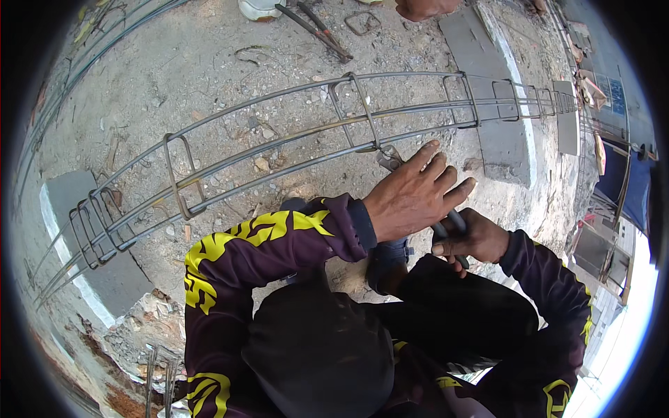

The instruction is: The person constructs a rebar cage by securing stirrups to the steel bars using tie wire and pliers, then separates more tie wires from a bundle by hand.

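A long rebar cage (292,141) of steel bars with rectangular stirrups stretches across the ground before me. Dark-handled pincers (389,158) have their metal jaws at the near bar, by the foot of a stirrup (366,112). Around their handles closes my right hand (473,237). Over the upper part of the tool lies my left hand (418,193), fingers spread and pointing toward the cage; its palm is hidden, so whether it grips anything does not show.
Grey boards (491,94) lie under the cage, one more (104,235) at the left. Beyond it are long-handled cutters (319,31), a loose stirrup (361,23), another person's shoe (260,9) and hand (426,8). Upright bars (151,376) stand in broken ground at lower left.
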`<state>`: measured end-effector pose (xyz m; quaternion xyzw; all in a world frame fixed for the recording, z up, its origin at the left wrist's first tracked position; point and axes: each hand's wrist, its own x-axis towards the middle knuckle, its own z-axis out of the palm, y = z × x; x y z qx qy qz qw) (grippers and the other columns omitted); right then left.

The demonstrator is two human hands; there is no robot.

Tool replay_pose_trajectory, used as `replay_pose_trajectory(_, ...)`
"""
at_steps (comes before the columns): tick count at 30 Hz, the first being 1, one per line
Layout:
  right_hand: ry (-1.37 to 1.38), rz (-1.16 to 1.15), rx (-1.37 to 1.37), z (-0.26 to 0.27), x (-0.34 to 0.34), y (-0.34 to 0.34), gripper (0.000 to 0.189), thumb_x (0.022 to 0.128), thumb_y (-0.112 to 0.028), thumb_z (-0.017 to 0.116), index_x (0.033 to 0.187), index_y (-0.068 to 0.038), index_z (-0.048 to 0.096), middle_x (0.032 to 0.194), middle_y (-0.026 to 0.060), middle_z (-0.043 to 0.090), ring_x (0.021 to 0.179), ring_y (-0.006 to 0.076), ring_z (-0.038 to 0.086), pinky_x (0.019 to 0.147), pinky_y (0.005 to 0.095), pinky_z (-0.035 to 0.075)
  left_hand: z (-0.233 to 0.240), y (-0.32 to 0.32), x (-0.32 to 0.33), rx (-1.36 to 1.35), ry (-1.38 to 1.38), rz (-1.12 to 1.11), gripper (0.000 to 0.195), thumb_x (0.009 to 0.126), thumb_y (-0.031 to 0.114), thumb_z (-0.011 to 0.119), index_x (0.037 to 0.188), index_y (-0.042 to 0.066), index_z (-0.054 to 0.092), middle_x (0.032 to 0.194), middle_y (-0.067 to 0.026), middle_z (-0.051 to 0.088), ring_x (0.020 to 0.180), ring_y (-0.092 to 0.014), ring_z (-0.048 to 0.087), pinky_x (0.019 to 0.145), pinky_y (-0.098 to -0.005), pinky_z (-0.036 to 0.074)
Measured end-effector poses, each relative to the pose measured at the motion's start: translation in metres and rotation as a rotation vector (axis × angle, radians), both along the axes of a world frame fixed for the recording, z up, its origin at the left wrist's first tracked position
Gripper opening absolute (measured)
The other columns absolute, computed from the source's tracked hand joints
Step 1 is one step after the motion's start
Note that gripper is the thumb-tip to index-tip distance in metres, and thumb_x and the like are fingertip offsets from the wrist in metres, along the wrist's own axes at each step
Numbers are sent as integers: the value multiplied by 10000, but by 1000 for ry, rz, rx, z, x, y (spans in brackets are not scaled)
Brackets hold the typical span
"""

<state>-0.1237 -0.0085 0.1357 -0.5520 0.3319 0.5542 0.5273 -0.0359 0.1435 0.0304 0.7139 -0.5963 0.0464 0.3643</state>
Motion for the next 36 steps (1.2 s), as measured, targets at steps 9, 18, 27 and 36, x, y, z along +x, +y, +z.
replay_pose_trajectory(9, -696, 286, -352, -44, -25, -9, 349, 825, -99, 675, 1129, 8, 541, 763, 116, 617, 719, 269, 677, 672, 400, 520, -20, 1, -5, 553, 57, -245, 280, 832, 177, 571, 1052, 13, 625, 643, -70, 659, 610, -233, 677, 580, -352, 497)
replay_pose_trajectory(18, -1147, 770, -385, -89, -25, -28, 440, 747, -99, 693, 1178, -51, 622, 913, 126, 616, 819, 330, 634, 710, 417, 526, -12, 56, 2, 702, 546, -193, 403, 911, 366, 621, 1090, 6, 609, 812, -175, 675, 762, -294, 683, 622, -364, 526)
replay_pose_trajectory(27, -1733, 926, -252, -162, 2, -24, 535, 665, -117, 725, 1195, -116, 650, 874, 25, 548, 883, 209, 537, 769, 328, 475, -17, 104, -48, 520, 1533, 550, 225, 910, 179, 684, 960, -33, 626, 793, -58, 664, 739, -105, 617, 651, -258, 491)
replay_pose_trajectory(36, -1833, 861, -157, -168, 6, 30, 561, 732, -77, 678, 1285, -132, 606, 955, 45, 575, 938, 226, 559, 742, 350, 525, 33, 150, -64, 557, 1433, 935, 196, 893, 147, 690, 902, -42, 637, 830, -80, 683, 752, -115, 624, 672, -256, 482)
